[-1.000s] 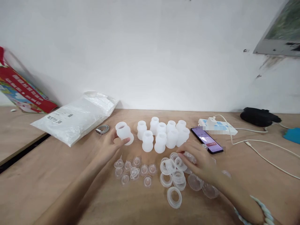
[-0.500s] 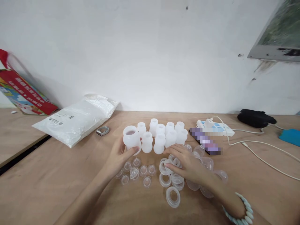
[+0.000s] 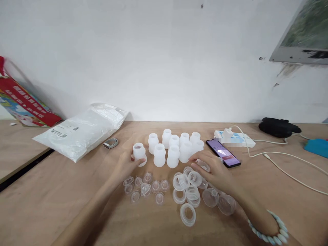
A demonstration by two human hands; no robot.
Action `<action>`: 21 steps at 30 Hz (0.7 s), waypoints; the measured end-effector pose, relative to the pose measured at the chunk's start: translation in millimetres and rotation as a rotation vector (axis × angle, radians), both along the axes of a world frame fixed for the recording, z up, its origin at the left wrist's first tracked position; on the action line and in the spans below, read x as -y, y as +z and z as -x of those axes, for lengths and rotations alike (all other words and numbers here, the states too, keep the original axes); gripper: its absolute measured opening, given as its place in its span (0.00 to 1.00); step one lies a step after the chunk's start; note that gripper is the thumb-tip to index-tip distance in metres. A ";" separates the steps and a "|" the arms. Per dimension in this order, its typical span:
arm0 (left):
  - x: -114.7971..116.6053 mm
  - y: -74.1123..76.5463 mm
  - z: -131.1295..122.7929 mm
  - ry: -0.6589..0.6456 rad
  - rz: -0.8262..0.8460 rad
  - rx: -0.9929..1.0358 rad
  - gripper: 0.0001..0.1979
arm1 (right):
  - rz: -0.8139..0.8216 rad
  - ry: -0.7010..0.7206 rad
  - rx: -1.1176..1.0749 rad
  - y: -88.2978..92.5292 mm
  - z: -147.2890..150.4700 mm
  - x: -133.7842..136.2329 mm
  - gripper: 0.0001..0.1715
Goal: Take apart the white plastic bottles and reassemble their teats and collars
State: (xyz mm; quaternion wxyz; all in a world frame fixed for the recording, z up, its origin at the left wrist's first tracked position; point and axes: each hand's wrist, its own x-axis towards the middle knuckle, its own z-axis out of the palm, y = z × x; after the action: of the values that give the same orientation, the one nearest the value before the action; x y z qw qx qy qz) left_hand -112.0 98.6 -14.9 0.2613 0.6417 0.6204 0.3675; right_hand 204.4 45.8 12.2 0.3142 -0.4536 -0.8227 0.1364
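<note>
My left hand is closed around a white hourglass-shaped bottle, which is upright with its open mouth facing up at the left end of a group of similar white bottles. My right hand, fingers apart and bent a little, hovers over the clear dome caps and beside the right-hand bottles. It hides some of the caps and appears to hold nothing. Translucent screw rings lie in a loose pile left of the caps. Several clear bottle nipples are spread in front of the bottles.
On the left lie a white plastic parcel and a grey-banded watch, with a red printed bag behind. To the right are a lit phone, a white power strip, cables, and a black pouch. A wall stands behind.
My left hand has lowered the bottle, moving it away from the camera, toward the table beside the others. My right hand has shifted right from over the rings toward the caps.
</note>
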 end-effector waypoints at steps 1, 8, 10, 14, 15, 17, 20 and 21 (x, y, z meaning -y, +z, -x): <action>-1.0 -1.9 -0.3 -0.017 0.003 -0.003 0.21 | 0.016 -0.018 -0.013 1.7 -2.0 0.0 0.07; 13.0 14.4 15.7 -0.061 -0.113 -0.252 0.37 | 0.080 0.088 0.129 -1.4 -0.6 1.5 0.11; 20.3 26.5 22.2 -0.073 -0.238 -0.359 0.33 | 0.088 0.156 0.187 -7.2 3.2 1.8 0.19; 38.2 49.1 16.0 -0.357 -0.234 -0.399 0.12 | 0.061 0.236 0.267 -16.1 12.0 2.5 0.21; 43.1 51.3 10.0 -0.453 -0.179 -0.422 0.10 | 0.059 0.245 0.283 -17.0 13.7 2.6 0.20; 52.2 49.2 -4.4 -0.570 -0.103 -0.504 0.09 | 0.065 0.248 0.287 -17.3 15.4 2.7 0.19; 61.6 33.8 -21.5 -0.596 -0.048 -0.700 0.07 | 0.086 0.200 0.214 -15.0 13.6 3.3 0.22; 63.4 27.8 -23.8 -0.573 -0.039 -0.710 0.07 | 0.093 0.180 0.180 -13.5 12.3 3.9 0.22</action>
State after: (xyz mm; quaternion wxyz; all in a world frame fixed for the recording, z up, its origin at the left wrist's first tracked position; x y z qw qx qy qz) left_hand -88.2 35.2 13.0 0.1116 0.8785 0.4620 0.0492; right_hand 192.1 41.9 -1.3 0.2042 -0.4026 -0.8777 0.1606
